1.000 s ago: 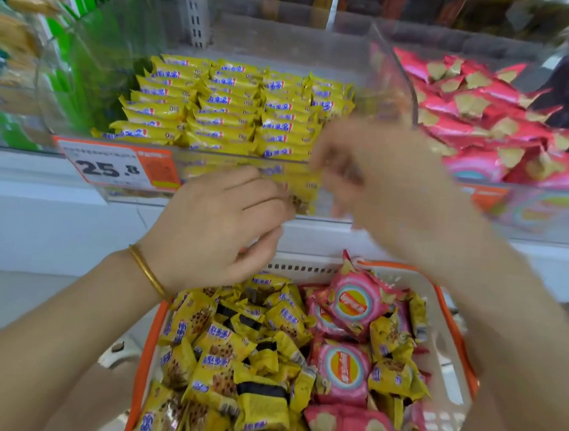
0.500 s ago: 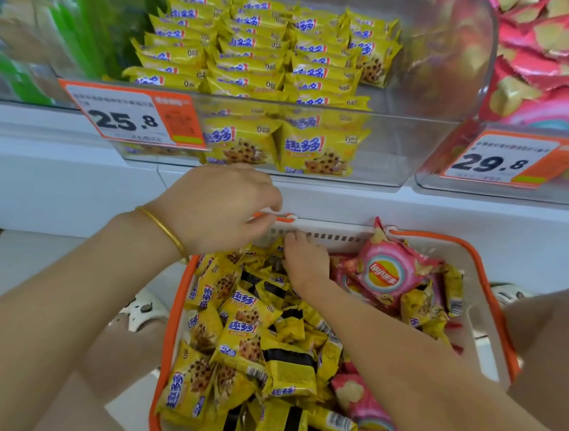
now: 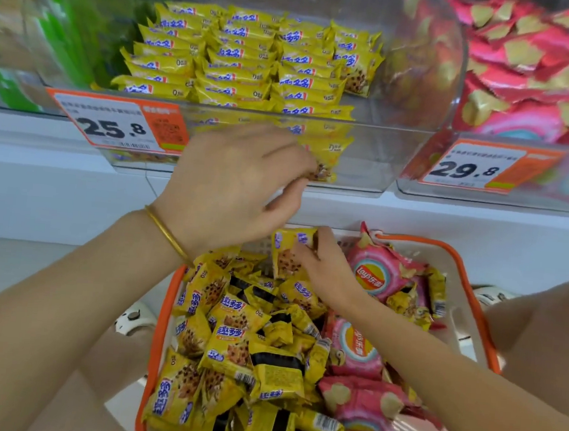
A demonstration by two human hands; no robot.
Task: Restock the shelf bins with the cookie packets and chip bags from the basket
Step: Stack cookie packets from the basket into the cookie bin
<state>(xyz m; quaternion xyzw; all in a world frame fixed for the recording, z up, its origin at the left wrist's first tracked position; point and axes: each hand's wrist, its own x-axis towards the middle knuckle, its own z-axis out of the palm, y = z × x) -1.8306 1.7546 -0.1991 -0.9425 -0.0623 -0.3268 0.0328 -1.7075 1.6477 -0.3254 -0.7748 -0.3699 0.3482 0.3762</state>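
Note:
A white basket with an orange rim (image 3: 470,276) sits below the shelf, heaped with yellow cookie packets (image 3: 231,331) and pink chip bags (image 3: 354,348). My right hand (image 3: 326,274) is at the basket's far end and pinches one yellow cookie packet (image 3: 285,249), tilted up above the pile. My left hand (image 3: 237,183), with a gold bangle on the wrist, hovers in front of the clear cookie bin (image 3: 384,155) with fingers loosely curled and nothing visible in them. Neat rows of yellow packets (image 3: 241,60) fill that bin.
To the right stands a clear bin of pink chip bags (image 3: 528,82) with a 29.8 price tag (image 3: 469,168). A 25.8 tag (image 3: 115,125) hangs on the cookie bin. Green packets (image 3: 69,24) fill the bin at left. The white shelf ledge (image 3: 38,176) runs below the bins.
My right hand has picked a cookie packet up off the pile at the basket's far end. My left hand rose from the basket rim to the front of the cookie bin.

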